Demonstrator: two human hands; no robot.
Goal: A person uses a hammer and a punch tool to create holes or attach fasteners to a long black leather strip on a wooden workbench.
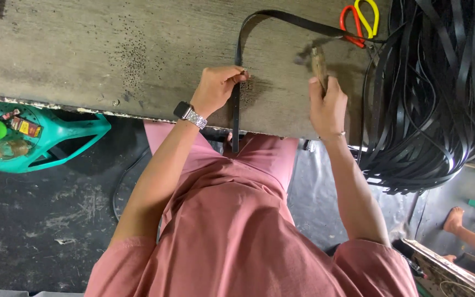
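Observation:
My left hand (217, 88), with a metal watch on the wrist, pinches a black strap (236, 118) against the worn wooden bench (111, 49). The strap runs up, curves right and joins the pile at the far right; its near end hangs over the bench edge. My right hand (328, 104) grips the wooden handle of a hammer (319, 63), whose head is blurred just right of the strap. I wear a pink garment.
A big heap of black straps (435, 93) covers the bench's right side. Scissors with red and yellow handles (360, 22) lie at the top. A teal plastic stool (34, 137) with small items sits left. Another person's foot (454, 220) shows at lower right.

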